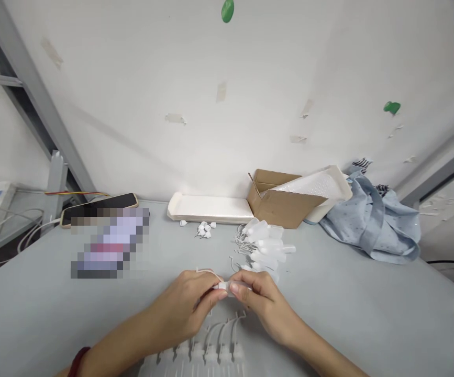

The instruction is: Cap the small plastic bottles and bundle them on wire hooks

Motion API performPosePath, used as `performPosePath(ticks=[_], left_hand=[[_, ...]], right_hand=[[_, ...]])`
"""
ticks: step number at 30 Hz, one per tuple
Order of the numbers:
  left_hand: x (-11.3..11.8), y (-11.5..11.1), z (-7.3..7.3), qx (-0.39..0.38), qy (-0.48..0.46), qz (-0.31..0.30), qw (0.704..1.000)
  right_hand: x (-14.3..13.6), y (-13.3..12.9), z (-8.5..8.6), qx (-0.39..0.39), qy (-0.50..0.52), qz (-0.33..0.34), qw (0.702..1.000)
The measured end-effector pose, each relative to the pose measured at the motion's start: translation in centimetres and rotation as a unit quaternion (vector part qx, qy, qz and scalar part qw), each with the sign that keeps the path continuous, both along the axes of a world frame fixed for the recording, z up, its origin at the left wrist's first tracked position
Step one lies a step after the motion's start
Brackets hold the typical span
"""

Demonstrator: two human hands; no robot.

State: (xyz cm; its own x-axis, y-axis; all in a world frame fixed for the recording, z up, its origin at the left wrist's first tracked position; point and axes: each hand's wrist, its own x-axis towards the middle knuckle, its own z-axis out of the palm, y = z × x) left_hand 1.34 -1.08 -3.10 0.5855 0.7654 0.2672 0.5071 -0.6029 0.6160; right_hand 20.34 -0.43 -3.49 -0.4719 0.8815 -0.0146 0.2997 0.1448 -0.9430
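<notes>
Near the table's front middle, my left hand pinches a small white cap between thumb and fingers. A thin pale tether sticks up beside it. My right hand is closed around the translucent body of a small plastic bottle, lined up with the cap; whether the cap is seated I cannot tell. Below my hands, several similar bottles lie side by side with curved tethers pointing away from me. Beyond my right hand is a loose pile of bottles with tethers.
Several small white caps lie before a stack of white trays against the wall. An open cardboard box and a light blue cloth bag stand at the back right. A phone and a blurred-out object lie left.
</notes>
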Motion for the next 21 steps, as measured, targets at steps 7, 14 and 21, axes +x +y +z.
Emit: performPosePath(ticks=[7, 14, 21], left_hand=[[-3.9, 4.0, -1.4, 0.110, 0.062, 0.125, 0.984], [-7.8, 8.1, -3.6, 0.157, 0.117, 0.215, 0.957], [-7.4, 8.5, -3.8, 0.169, 0.129, 0.196, 0.957]], right_hand=[[1.4, 1.3, 0.4, 0.146, -0.043, -0.115, 0.982], [2.9, 2.7, 1.0, 0.192, -0.046, -0.208, 0.958], [3.1, 2.8, 1.4, 0.191, -0.093, -0.197, 0.957]])
